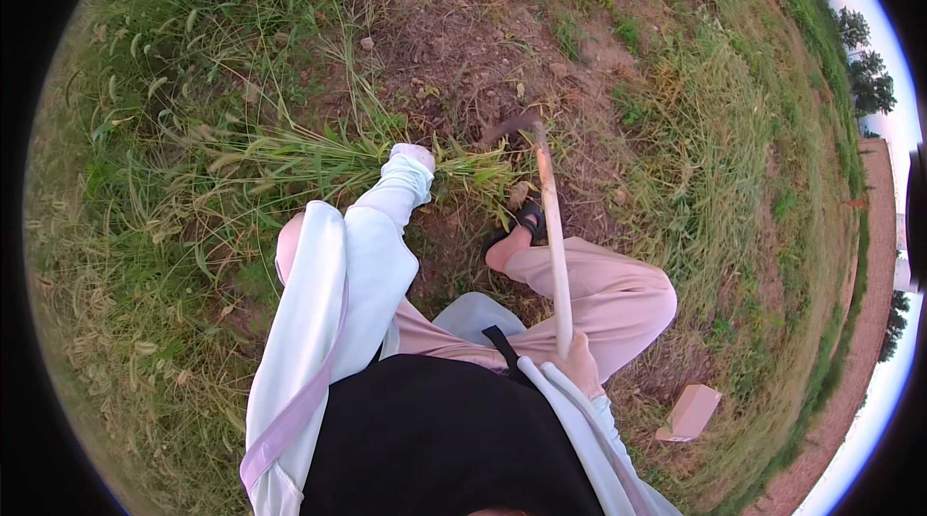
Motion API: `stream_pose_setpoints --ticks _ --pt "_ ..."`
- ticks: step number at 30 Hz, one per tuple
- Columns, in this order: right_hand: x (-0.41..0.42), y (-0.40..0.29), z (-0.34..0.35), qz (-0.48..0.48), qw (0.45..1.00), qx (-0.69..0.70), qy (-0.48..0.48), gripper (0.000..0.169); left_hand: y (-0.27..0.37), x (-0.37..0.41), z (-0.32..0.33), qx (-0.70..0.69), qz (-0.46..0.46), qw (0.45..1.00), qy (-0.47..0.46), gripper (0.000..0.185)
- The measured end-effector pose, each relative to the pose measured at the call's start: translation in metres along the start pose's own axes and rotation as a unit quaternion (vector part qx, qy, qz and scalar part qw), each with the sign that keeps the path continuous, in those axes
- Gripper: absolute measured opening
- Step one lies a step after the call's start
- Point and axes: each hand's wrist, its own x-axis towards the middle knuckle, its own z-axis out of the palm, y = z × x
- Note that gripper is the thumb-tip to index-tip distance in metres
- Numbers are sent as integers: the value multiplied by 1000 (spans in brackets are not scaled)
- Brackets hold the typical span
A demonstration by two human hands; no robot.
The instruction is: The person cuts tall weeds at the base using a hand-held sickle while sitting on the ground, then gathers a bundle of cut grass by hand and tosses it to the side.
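My left hand (413, 154), in a pale glove or cuff, is closed around a bunch of long green grass (319, 150). The seed heads spread out to the left, and the lower stalks (478, 172) stick out on the right. Down by my right thigh, my right hand (581, 365) grips the end of a sickle's wooden handle (553, 241). Its dark curved blade (510, 126) points left, just beyond the grass stalks. The blade is slightly blurred, and I cannot tell whether it touches the ground.
My sandalled foot (518, 233) is close below the stalks, beside the handle. Dense weeds (166, 176) cover the left. Bare soil with dry straw (463, 31) lies ahead. Flattened grass (695, 183) lies to the right. A cardboard box (689, 412) rests on the ground at lower right.
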Motion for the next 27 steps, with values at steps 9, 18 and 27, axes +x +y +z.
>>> stream_pose_setpoints --ticks 9,18,27 --pt "41 -29 25 -74 995 -48 45 50 -17 -28 21 27 22 999 15 29" --pt "-32 1 -8 48 998 -38 -3 54 -1 -57 -1 44 48 997 30 31" --pt "-73 -28 -36 105 994 10 -8 84 5 -63 -1 79 103 991 18 37"
